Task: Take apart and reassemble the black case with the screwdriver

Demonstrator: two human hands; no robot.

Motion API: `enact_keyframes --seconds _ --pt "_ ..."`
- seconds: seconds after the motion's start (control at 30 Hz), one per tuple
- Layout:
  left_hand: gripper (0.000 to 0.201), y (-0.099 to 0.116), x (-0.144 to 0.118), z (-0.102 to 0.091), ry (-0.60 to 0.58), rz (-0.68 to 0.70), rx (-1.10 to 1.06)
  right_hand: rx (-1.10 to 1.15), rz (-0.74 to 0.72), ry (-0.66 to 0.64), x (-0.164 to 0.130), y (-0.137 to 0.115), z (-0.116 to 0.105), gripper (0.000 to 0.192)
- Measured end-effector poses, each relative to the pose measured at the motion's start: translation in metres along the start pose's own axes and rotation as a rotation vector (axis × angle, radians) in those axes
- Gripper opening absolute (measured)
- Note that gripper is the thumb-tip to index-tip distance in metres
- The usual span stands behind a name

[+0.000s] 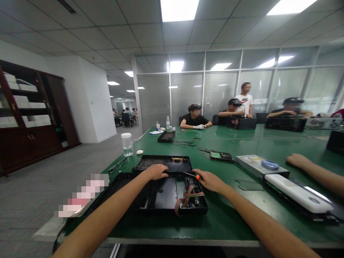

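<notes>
A black open casing lies before me on the green table, with a striped ribbon cable bundled at its right end. Behind it is a second flat black casing part with a small gold-coloured strip. My left hand is closed over the edge where the two parts meet; its fingertips are partly hidden. At the casing's far right corner, my right hand grips a screwdriver with an orange handle. The screwdriver's thin shaft points left along the edge, and its tip is too small to make out clearly.
A clear jar with a white lid and eyeglasses stand left. To the right are a green circuit board in a black frame, a metal case bearing a blue ring, a white-topped device and another person's arm. Co-workers sit opposite.
</notes>
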State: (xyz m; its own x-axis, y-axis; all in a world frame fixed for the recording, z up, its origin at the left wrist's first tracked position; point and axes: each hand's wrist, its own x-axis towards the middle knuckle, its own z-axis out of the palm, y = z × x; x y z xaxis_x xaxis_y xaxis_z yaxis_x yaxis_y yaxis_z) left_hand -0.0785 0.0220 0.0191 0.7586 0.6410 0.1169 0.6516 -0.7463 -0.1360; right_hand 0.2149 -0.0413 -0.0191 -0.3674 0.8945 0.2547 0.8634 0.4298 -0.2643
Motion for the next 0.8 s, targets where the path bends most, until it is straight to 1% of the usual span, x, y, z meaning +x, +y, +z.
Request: enact_keyframes --seconds 0.07,0.13,0.2,0.27,0.3,0.33,0.37,0.43,0.47,0.5,0.63,0.73,0.8 --pt "0.028 -0.001 -0.002 0.004 0.007 -0.028 0.053 -0.174 0.112 -0.038 -0.004 0.007 -0.004 0.034" --pt "0.029 0.000 -0.005 0.004 -0.003 -0.046 0.105 -0.280 0.210 -0.082 -0.006 0.018 -0.007 0.026" --pt "0.031 0.002 -0.008 0.003 -0.013 -0.068 0.148 -0.313 0.289 -0.107 -0.008 0.030 -0.012 0.026" --pt "0.036 0.007 -0.009 0.001 0.027 -0.056 0.188 -0.300 0.333 -0.092 -0.008 0.037 -0.016 0.027" --pt "0.040 0.010 -0.008 0.000 0.070 -0.014 0.207 -0.277 0.334 -0.061 -0.007 0.038 -0.018 0.028" --pt "0.041 0.013 -0.008 0.000 0.117 0.056 0.223 -0.242 0.324 -0.014 -0.006 0.037 -0.019 0.029" --pt "0.038 0.015 -0.006 -0.001 0.161 0.142 0.235 -0.197 0.308 0.039 -0.004 0.035 -0.020 0.031" --pt "0.020 0.021 -0.002 0.000 0.211 0.301 0.248 -0.100 0.266 0.133 -0.001 0.025 -0.020 0.036" --pt "0.011 0.023 0.000 0.001 0.219 0.350 0.252 -0.058 0.244 0.159 0.000 0.019 -0.019 0.038" --pt "0.009 0.024 0.002 0.003 0.225 0.379 0.257 -0.025 0.219 0.168 0.001 0.014 -0.017 0.039" --pt "0.011 0.026 0.005 0.012 0.286 0.415 0.308 0.050 0.125 0.135 0.001 -0.001 -0.006 0.039" --pt "0.013 0.026 0.002 0.013 0.316 0.449 0.344 0.104 0.098 0.087 0.001 -0.002 -0.001 0.040" --pt "0.013 0.026 -0.001 0.012 0.323 0.449 0.333 0.141 0.095 0.045 0.001 -0.001 0.001 0.042"
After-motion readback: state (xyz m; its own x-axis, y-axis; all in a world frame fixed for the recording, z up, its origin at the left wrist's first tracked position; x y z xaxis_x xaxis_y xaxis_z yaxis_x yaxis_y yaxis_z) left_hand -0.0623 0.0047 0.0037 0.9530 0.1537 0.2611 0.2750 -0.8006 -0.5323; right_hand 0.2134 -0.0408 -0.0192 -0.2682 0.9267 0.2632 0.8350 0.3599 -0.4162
